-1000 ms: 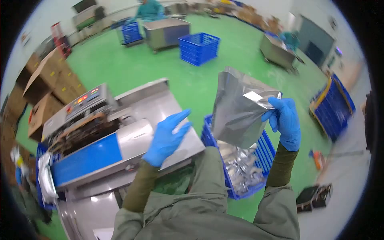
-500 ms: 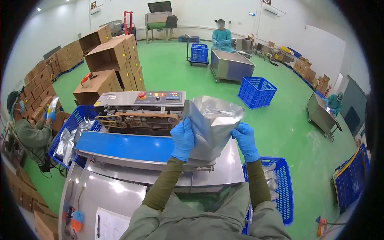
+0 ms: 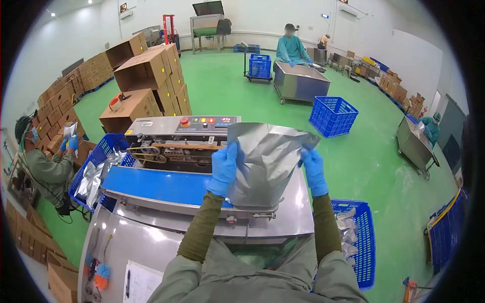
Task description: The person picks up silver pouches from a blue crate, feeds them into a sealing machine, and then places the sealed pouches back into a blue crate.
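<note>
A silver foil bag (image 3: pixel 268 164) is held up in front of me, its top edge stretched nearly flat. My left hand (image 3: pixel 224 169), in a blue glove, grips the bag's left edge with closed fingers. At the upper right edge, my right hand (image 3: pixel 314 171), also gloved in blue, pinches the foil. Behind and left of the bag stands a sealing machine (image 3: pixel 182 126) with lit displays and a red knob. Its blue belt (image 3: pixel 151 186) runs along the front, and the bag hides the right end.
A blue crate (image 3: pixel 96 156) of foil bags stands left of the machine, another (image 3: pixel 366 242) at my right. Stacked cartons (image 3: pixel 151 70) rise behind. A co-worker (image 3: pixel 48 161) is at the left. Paper (image 3: pixel 144 283) lies on the metal table (image 3: pixel 146 242). An empty blue crate (image 3: pixel 333 117) stands beyond.
The bag's mouth, open and rounded before, is now drawn flat between my hands. My right hand has shifted slightly right. The camera view has moved a little left.
</note>
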A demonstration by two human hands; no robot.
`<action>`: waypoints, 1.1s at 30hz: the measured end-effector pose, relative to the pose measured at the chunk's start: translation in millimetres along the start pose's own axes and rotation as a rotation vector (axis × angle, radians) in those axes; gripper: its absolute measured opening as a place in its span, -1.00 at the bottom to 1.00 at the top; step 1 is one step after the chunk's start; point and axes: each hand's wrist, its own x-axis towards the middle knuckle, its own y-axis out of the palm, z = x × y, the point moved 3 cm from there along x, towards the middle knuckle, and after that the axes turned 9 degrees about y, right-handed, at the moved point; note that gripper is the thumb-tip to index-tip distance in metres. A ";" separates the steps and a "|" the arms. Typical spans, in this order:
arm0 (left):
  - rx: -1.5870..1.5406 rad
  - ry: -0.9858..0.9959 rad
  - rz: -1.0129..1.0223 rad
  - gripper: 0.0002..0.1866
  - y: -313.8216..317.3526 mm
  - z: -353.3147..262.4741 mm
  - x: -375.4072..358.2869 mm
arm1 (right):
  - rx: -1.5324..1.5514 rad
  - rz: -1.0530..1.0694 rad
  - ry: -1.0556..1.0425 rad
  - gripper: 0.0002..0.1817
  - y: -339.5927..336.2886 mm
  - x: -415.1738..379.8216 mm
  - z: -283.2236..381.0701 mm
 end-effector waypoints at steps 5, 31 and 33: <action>0.169 0.041 0.201 -0.58 2.8 10.3 1.0 | -0.344 0.056 -0.062 -0.75 -4.4 -6.5 -0.7; -0.338 -0.867 0.093 -0.62 17.0 130.5 -71.8 | -0.179 0.100 0.510 -0.61 7.6 -22.5 -82.0; -0.327 -0.867 0.129 -0.61 4.5 165.0 -70.9 | -0.174 0.087 0.532 -0.59 20.0 -19.2 -94.3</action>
